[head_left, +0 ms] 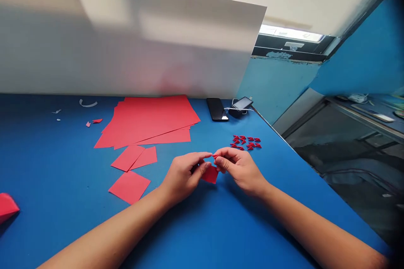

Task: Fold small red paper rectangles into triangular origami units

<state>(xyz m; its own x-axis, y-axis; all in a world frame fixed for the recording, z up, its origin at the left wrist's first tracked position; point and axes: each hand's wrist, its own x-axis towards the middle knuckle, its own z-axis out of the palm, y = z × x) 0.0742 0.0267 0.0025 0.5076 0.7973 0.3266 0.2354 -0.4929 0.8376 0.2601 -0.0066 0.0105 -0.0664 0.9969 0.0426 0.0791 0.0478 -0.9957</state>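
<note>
Between the thumb and fingers of my right hand (241, 170) is a small folded red paper piece (215, 156), mostly hidden by the fingertips. My left hand (186, 174) meets it from the other side, its index fingertip at the piece's left point and its thumb just below. Its remaining fingers are curled out of sight. A red paper square (210, 175) lies on the table under both hands, partly covered by the left thumb. Just beyond my right hand sit several small folded red triangular pieces (246, 142) in a loose group.
Large red sheets (151, 119) lie stacked at the back, with loose red squares (130, 187) in front. A black phone (217, 109) and a cabled device (242, 104) are behind the folded pieces. Paper scraps (97, 121) lie left on the blue table (63, 168). A white board (126, 46) stands behind.
</note>
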